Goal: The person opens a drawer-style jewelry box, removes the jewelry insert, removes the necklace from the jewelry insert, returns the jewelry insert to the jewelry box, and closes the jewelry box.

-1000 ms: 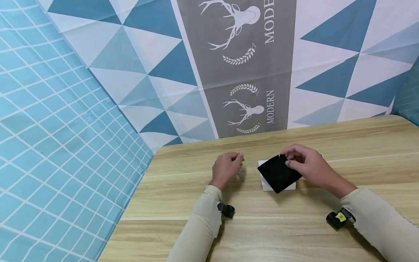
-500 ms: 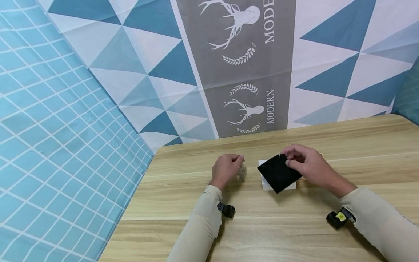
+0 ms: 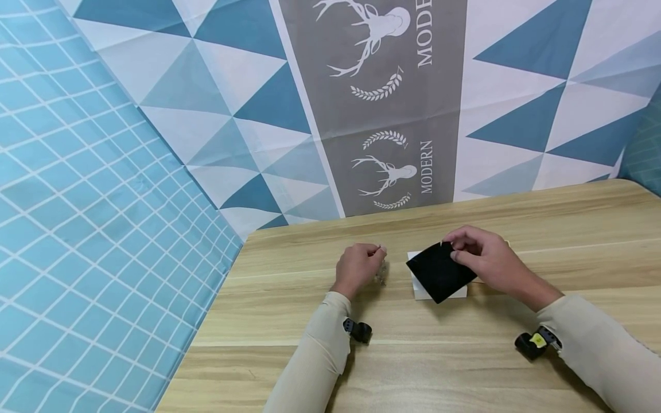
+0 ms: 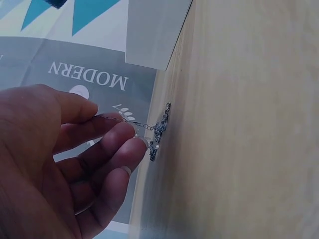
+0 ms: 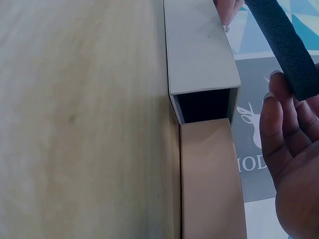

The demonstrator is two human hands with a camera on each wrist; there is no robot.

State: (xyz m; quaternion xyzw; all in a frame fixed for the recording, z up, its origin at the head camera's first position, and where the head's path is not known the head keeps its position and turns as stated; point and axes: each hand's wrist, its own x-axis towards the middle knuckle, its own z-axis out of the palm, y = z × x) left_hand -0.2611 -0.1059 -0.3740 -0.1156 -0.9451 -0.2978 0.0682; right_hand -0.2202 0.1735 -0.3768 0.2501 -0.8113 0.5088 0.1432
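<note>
A thin silver chain [image 4: 158,129], perhaps a bracelet or necklace, dangles from my left hand [image 3: 358,267], pinched between thumb and fingertips. Its bunched lower part hangs close above the table or touches it; I cannot tell which. My right hand [image 3: 485,258] pinches a square black foam pad [image 3: 439,274] at one corner. From the side, the pad [image 5: 284,45] looks thick and rough. Behind and below it lies a white box [image 3: 420,291], partly covered in the head view. The right wrist view shows this box's dark open end [image 5: 204,106].
A tan box piece [image 5: 212,174] lies end to end with the white box, mostly hidden under my right hand in the head view. The wooden table [image 3: 289,327] meets a patterned wall cloth [image 3: 258,143] at the back and a blue gridded cloth [image 3: 103,218] on the left.
My left hand has shifted very slightly to the right with the chain. The right hand and the foam pad stay almost still.
</note>
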